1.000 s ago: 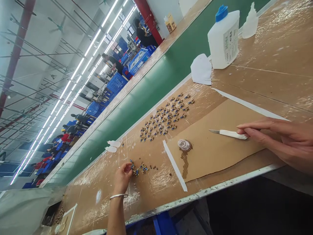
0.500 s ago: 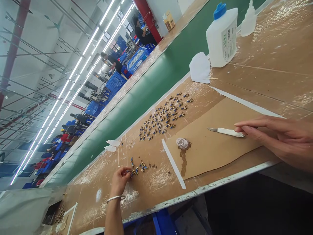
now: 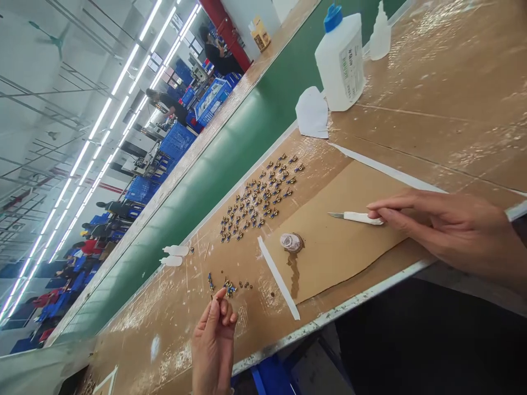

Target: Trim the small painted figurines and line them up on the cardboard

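Seen from the head: pinching, with thumb and forefinger of the left hand [image 3: 216, 336], a tiny dark bit [image 3: 212, 298], too small to identify. Held narrow at those fingertips, with the other fingers loosely curled. Raised just in front of a small cluster of blue-and-gold pieces [image 3: 230, 287] on the brown bench [image 3: 173, 323], partly overlapping it in view. Flanked there by a few brown beads [image 3: 246, 285] to the right and by a short line of similar pieces [image 3: 211, 281] to the left.

Gripping with the right hand [image 3: 457, 227], between thumb and fingertips, a white-handled knife [image 3: 358, 217] by the rear of its handle. Pointing the blade leftward over a cardboard sheet [image 3: 349, 249], toward a small jar [image 3: 289, 242]; cannot tell whether touching the sheet. Kept well apart from the cluster, with the jar and a white tape strip [image 3: 279, 278] between.

Showing farther off, beyond and between both hands, a broad scatter of more blue-and-gold pieces [image 3: 267, 193], touched by neither.
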{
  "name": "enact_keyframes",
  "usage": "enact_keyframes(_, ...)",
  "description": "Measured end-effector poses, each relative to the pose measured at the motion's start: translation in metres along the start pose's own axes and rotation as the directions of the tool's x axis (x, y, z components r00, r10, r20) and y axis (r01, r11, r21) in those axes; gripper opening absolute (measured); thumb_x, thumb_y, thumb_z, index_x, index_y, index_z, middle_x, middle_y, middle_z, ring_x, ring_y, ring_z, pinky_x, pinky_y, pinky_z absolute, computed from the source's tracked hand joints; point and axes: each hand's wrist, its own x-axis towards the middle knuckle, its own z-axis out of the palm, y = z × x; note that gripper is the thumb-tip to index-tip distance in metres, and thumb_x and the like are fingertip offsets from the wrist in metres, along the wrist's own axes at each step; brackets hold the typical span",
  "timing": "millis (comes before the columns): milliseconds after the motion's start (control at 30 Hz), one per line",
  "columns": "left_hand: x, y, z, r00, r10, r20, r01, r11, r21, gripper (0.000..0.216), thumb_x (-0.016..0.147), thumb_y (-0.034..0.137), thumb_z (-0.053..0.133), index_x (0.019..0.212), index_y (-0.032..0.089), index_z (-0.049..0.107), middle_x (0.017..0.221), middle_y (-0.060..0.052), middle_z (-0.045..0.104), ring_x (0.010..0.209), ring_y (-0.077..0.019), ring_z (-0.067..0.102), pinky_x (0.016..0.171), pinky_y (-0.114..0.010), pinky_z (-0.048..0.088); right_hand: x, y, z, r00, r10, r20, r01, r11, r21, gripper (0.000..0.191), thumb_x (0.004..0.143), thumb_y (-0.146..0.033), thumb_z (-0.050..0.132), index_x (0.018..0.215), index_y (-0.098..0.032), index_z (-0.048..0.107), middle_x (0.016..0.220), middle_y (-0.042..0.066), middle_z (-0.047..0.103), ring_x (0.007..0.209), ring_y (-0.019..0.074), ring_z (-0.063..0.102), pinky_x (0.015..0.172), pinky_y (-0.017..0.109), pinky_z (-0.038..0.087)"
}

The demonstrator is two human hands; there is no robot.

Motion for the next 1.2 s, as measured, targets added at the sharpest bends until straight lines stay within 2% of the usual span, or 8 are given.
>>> enact_keyframes(100,-0.002,-0.008,0.012,0.998,-0.061,0.034,0.063,0.994,-0.084,0.029,0.074,0.031,0.068,0.095,0.011,0.069,0.067,0.003,0.041,0.056,-0.0048,0.038,0.051,-0.019,0.043,0.000,0.003,0.000,1.000,-0.015,0.021,0.015,0.999,0.032,0.015,0.085,-0.040,0.050,0.092,-0.037,0.063,0.083,-0.003,0.067,0.071,0.0212,0.063,0.062,0.042,0.048)
enact_keyframes(200,-0.001,-0.015,0.017,0.997,-0.074,0.032,0.076,0.995,-0.063,0.033,0.073,0.034,0.068,0.098,0.012,0.068,0.065,0.003,0.043,0.054,-0.0053,0.039,0.052,-0.021,0.045,0.001,0.003,0.000,0.999,-0.039,0.038,0.036,0.997,0.071,0.015,0.085,-0.038,0.050,0.092,-0.037,0.063,0.082,-0.003,0.067,0.071,0.0197,0.063,0.060,0.039,0.048)
enact_keyframes(400,0.000,-0.028,0.015,0.990,0.132,-0.053,-0.111,0.949,0.296,0.053,0.068,0.039,0.073,0.117,0.020,0.061,0.065,0.002,0.057,0.057,-0.0071,0.050,0.061,-0.020,0.049,0.005,0.001,-0.003,0.992,-0.117,0.047,0.112,0.989,0.092,0.015,0.087,-0.024,0.053,0.097,-0.031,0.063,0.081,-0.001,0.067,0.071,0.0151,0.063,0.060,0.030,0.048)
enact_keyframes(533,-0.003,-0.031,0.015,0.973,0.190,-0.132,-0.121,0.904,0.410,0.057,0.065,0.039,0.076,0.116,0.017,0.062,0.062,0.003,0.059,0.055,-0.0064,0.049,0.056,-0.017,0.047,0.004,0.001,-0.004,0.991,-0.126,0.042,0.122,0.989,0.088,0.015,0.086,-0.021,0.055,0.097,-0.029,0.063,0.083,0.000,0.068,0.072,0.0154,0.063,0.061,0.029,0.048)
enact_keyframes(733,-0.008,-0.028,0.017,0.997,0.038,-0.061,-0.028,0.989,0.143,0.042,0.070,0.043,0.071,0.104,0.019,0.067,0.065,0.002,0.055,0.053,-0.0067,0.046,0.055,-0.021,0.048,0.005,-0.001,-0.004,0.989,-0.141,0.044,0.139,0.989,0.056,0.015,0.087,-0.020,0.054,0.096,-0.028,0.063,0.082,-0.001,0.068,0.070,0.0145,0.063,0.060,0.028,0.047)
enact_keyframes(867,-0.008,-0.023,0.021,0.998,-0.060,-0.033,0.060,0.998,0.014,0.037,0.067,0.035,0.074,0.098,0.015,0.070,0.067,0.001,0.052,0.053,-0.0063,0.045,0.052,-0.022,0.049,0.004,-0.001,-0.003,0.991,-0.125,0.043,0.122,0.991,0.057,0.014,0.087,-0.021,0.054,0.095,-0.027,0.064,0.083,0.000,0.068,0.071,0.0142,0.063,0.059,0.027,0.047)
enact_keyframes(1000,-0.003,-0.023,0.016,0.993,-0.063,-0.099,0.063,0.998,0.000,0.040,0.053,0.026,0.084,0.089,0.016,0.071,0.067,0.000,0.059,0.056,-0.0066,0.053,0.057,-0.020,0.053,0.003,0.000,-0.003,0.992,-0.117,0.039,0.114,0.991,0.068,0.015,0.087,-0.021,0.054,0.095,-0.027,0.065,0.083,0.000,0.068,0.071,0.0146,0.062,0.059,0.027,0.047)
enact_keyframes(1200,0.004,-0.021,0.011,0.989,-0.032,-0.142,0.043,0.996,0.073,0.037,0.040,0.029,0.089,0.070,0.019,0.070,0.063,-0.002,0.069,0.056,-0.0130,0.064,0.062,-0.027,0.058,0.006,0.000,-0.003,0.988,-0.152,0.038,0.147,0.984,0.102,0.015,0.087,-0.019,0.054,0.095,-0.024,0.065,0.078,0.001,0.067,0.067,0.0130,0.061,0.058,0.025,0.047)
